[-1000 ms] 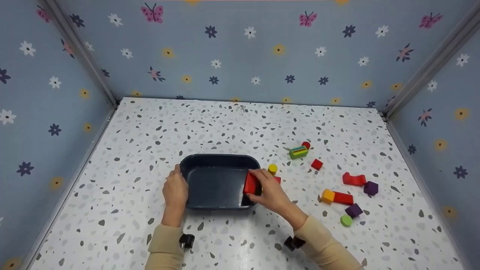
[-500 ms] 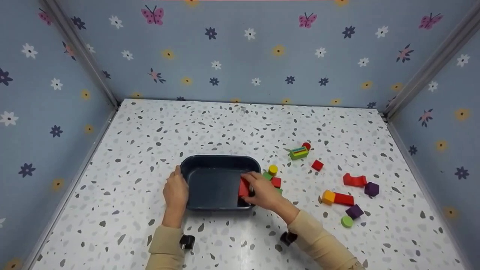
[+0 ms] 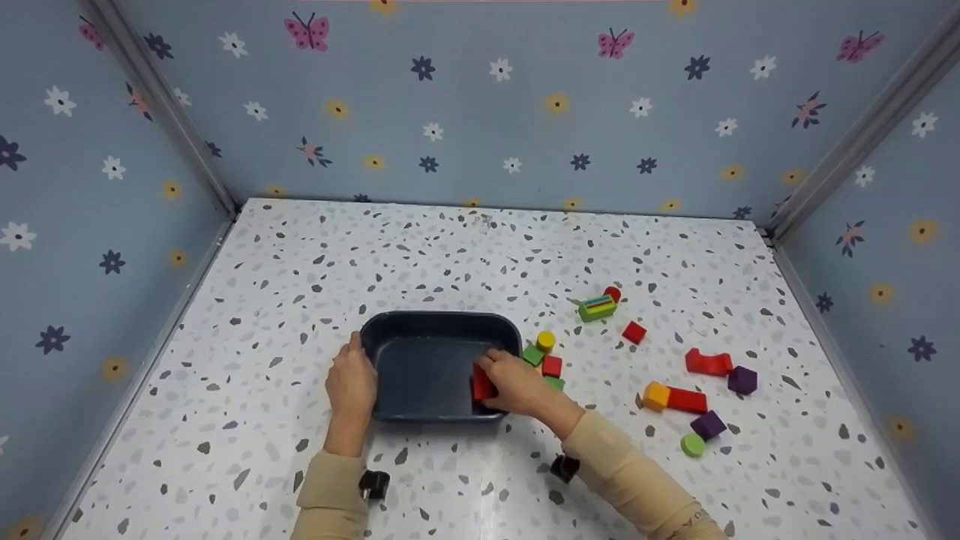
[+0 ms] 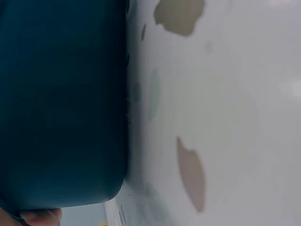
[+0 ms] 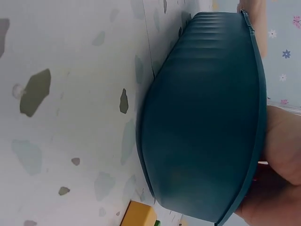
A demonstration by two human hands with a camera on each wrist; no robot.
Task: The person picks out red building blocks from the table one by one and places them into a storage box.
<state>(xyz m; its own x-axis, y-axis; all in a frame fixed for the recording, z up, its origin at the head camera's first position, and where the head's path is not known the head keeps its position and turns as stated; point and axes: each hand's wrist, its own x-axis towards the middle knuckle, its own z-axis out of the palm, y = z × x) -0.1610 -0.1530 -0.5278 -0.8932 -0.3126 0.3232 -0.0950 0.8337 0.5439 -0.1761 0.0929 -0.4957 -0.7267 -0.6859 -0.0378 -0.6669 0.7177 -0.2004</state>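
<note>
A dark blue rectangular basin (image 3: pixel 420 382) stands on the speckled table. My left hand (image 3: pixel 351 386) grips its left rim; in the left wrist view the fingertips (image 4: pixel 43 217) show at the edge of the basin wall (image 4: pixel 61 103). My right hand (image 3: pixel 523 384) reaches over the right rim and holds a red block (image 3: pixel 481 385) low inside the basin, near its right end. From the right wrist, the basin's outer wall (image 5: pixel 202 113) hides most of the block, and part of the right hand (image 5: pixel 284 160) shows past the rim.
Beside the basin's right end lie a yellow cylinder (image 3: pixel 546 341), green block (image 3: pixel 533 355) and red cube (image 3: pixel 552 366). Farther right are a striped green block (image 3: pixel 598 307), red arch (image 3: pixel 709 363), purple blocks (image 3: pixel 742 380), orange block (image 3: pixel 656 396) and green cylinder (image 3: pixel 693 445). Patterned walls enclose the table.
My right hand has moved left and slightly lower into the basin with the red block, uncovering the small blocks beside the rim. The left hand stays on the rim.
</note>
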